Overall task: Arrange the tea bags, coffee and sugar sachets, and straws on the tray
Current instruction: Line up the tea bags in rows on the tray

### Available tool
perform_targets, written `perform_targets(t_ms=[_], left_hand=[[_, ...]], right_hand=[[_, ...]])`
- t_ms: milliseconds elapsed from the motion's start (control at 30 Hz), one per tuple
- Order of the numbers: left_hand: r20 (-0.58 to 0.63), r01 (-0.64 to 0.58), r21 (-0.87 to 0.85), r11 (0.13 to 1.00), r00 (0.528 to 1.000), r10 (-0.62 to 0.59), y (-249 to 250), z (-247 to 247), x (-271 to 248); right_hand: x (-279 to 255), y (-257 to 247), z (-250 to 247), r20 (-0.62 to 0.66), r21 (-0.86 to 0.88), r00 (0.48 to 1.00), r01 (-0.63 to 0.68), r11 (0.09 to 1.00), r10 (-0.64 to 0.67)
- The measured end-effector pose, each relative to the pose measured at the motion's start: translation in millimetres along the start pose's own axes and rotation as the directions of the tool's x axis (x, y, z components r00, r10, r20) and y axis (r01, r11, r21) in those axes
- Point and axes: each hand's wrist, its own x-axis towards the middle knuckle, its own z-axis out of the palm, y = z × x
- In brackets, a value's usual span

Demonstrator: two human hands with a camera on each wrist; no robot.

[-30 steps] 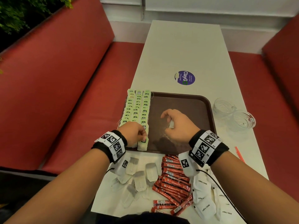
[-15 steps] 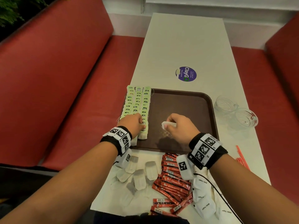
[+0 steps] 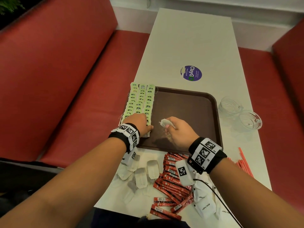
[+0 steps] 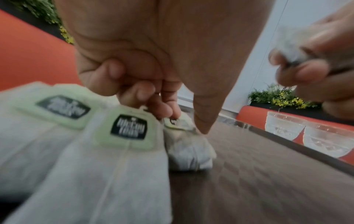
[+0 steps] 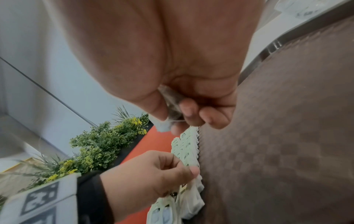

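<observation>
A brown tray (image 3: 189,106) lies on the white table. Rows of tea bags with green tags (image 3: 141,99) fill its left side. My left hand (image 3: 148,127) sits at the near end of those rows, its curled fingers and thumb pinching the nearest tea bag (image 4: 188,151) by its tag end. My right hand (image 3: 166,125) hovers just over the tray's middle and pinches a loose tea bag (image 3: 165,122) between thumb and fingers; in the right wrist view that tea bag (image 5: 170,104) shows with its thread. The two hands are close but apart.
Loose tea bags (image 3: 141,176), red coffee sachets (image 3: 172,178) and white sugar sachets (image 3: 205,206) lie on the table in front of the tray. Red straws (image 3: 245,163) lie at the right edge. Two glass cups (image 3: 230,106) (image 3: 250,120) stand right of the tray. Red benches flank the table.
My right hand has closed its pinch on the loose tea bag and shifted a little left toward my left hand. My left hand has stayed at the near end of the rows.
</observation>
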Motion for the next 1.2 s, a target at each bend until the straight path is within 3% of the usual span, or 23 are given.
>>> perform_targets(t_ms=[133, 233, 367, 467, 600, 667, 767, 867, 1100, 1200], left_hand=[[-0.102, -0.054, -0.301, 0.952, 0.995, 0.024, -8.9, -15.7, -17.3], [-0.037, -0.069, -0.601, 0.797, 0.998, 0.058, -11.8, -19.7, -34.4], [-0.092, -0.135, -0.654, 0.745, 0.991, 0.099, -21.2, -9.1, -40.2], [-0.098, -0.099, -0.816, 0.570, 0.995, 0.032, -27.7, -6.1, -40.1], [-0.051, -0.041, -0.862, 0.506, 0.999, -0.006, -33.5, -6.2, -40.1], [-0.036, -0.018, -0.849, 0.528, 0.999, -0.025, -39.0, -1.7, -36.8], [0.044, -0.001, -0.718, 0.696, 0.998, 0.046, -43.3, 8.6, -32.8], [0.084, -0.007, -0.602, 0.798, 0.994, 0.072, -40.2, 19.8, -28.5], [-0.065, 0.025, -0.436, 0.899, 0.996, -0.059, -31.2, 22.6, -26.0], [-0.096, -0.047, -0.357, 0.933, 0.995, 0.013, -29.0, 25.5, -34.6]], right_hand=[[5.6, -2.6, 6.8, 0.064, -0.064, 0.998, 0.025, 0.998, -0.021], [8.9, -9.2, 13.0, 0.121, -0.118, 0.991, 0.078, 0.990, -0.064], [14.8, -18.1, 23.7, 0.154, -0.107, 0.977, 0.166, 0.980, -0.149], [18.5, -16.3, 33.3, 0.186, -0.109, 0.966, 0.204, 0.973, -0.181], [21.1, -10.5, 39.6, 0.211, -0.100, 0.960, 0.209, 0.973, -0.184], [23.2, -6.4, 40.1, 0.206, -0.102, 0.962, 0.204, 0.974, -0.180], [29.2, 2.4, 39.6, 0.166, -0.160, 0.981, 0.131, 0.978, -0.104], [38.9, 13.3, 37.1, 0.110, -0.211, 0.993, -0.009, 0.977, 0.033], [64.1, 19.9, 39.7, 0.169, -0.153, 0.968, -0.158, 0.975, 0.183], [70.5, 16.0, 43.5, 0.198, -0.068, 0.960, -0.188, 0.980, 0.198]])
